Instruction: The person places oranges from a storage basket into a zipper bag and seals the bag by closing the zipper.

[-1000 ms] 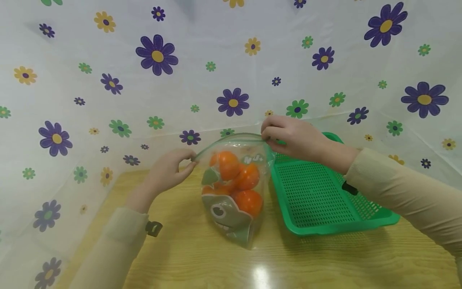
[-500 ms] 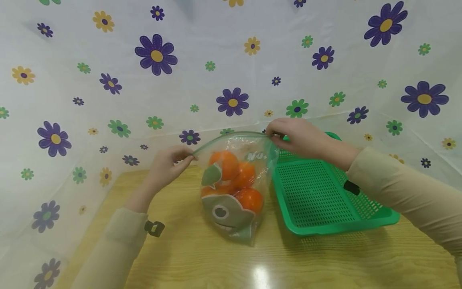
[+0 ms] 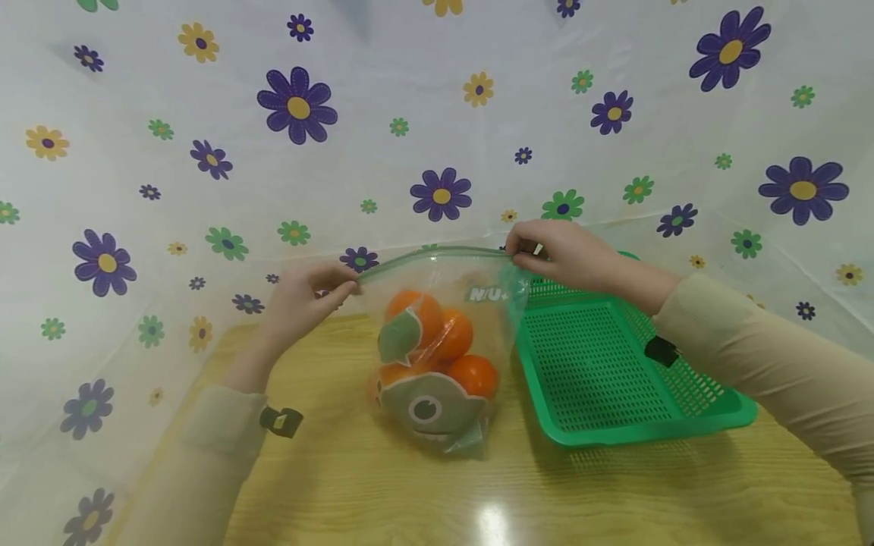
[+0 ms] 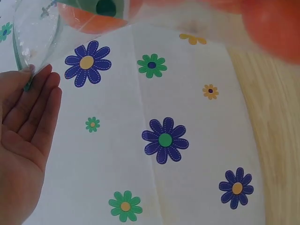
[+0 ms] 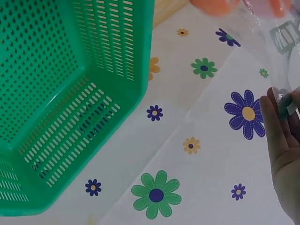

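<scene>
A clear zip bag (image 3: 437,356) with a green top strip and a printed one-eyed green figure stands on the table, holding several orange round fruits (image 3: 474,377). My left hand (image 3: 303,303) pinches the bag's upper left corner between thumb and fingers; the left wrist view shows the same hand (image 4: 28,117) gripping the green-edged corner. At the upper right corner, my right hand (image 3: 563,254) pinches the strip, and the right wrist view shows this hand (image 5: 283,140) at the bag's edge. Between the hands the top strip is drawn out in a shallow arc.
A green plastic basket (image 3: 539,402) with slotted sides stands right of the bag, partly under my right forearm. The wooden table (image 3: 382,500) meets a white flower-patterned cloth (image 3: 382,61) behind and at the left.
My left hand has moved slightly left and up, drawing the bag's top wider. The bag has turned to face forward more and its fruits have shifted; the basket has stayed put.
</scene>
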{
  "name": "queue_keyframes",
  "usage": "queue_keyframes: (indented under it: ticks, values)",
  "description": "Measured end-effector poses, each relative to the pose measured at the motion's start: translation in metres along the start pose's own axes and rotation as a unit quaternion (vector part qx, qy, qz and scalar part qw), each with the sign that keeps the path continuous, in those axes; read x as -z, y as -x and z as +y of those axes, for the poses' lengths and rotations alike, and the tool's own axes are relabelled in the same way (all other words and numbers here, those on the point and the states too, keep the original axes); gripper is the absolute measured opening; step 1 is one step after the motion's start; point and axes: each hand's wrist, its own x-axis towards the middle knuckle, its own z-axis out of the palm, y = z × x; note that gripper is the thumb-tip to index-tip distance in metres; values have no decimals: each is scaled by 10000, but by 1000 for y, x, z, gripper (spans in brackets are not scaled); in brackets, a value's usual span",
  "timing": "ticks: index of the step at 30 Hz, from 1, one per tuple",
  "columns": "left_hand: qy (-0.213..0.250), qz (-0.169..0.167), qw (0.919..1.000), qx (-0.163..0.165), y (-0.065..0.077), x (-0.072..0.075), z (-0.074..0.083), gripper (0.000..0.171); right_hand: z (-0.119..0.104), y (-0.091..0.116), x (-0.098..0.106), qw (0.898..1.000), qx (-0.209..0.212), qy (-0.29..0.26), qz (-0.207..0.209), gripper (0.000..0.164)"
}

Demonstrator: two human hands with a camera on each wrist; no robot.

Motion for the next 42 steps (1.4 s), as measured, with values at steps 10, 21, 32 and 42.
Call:
queue_keyframes:
  ticks: [10, 21, 32, 42]
  values:
    - [263, 22, 9997, 2, -4, 15, 12, 13, 5, -3, 6, 9960, -223, -830, 225, 9]
    - [1436, -102, 9882, 513, -4, 31, 23, 17, 5, -2, 13, 9783, -814, -1884, 279, 15]
    - [2392, -222, 9490, 2040, -7, 39, 28, 10, 4, -1, 22, 9540, -1398, -2649, 77, 22]
    - [2776, -474, 9248, 2560, -9, 43, 25, 14, 1, -5, 22, 8886, -2503, -3839, -177, 17]
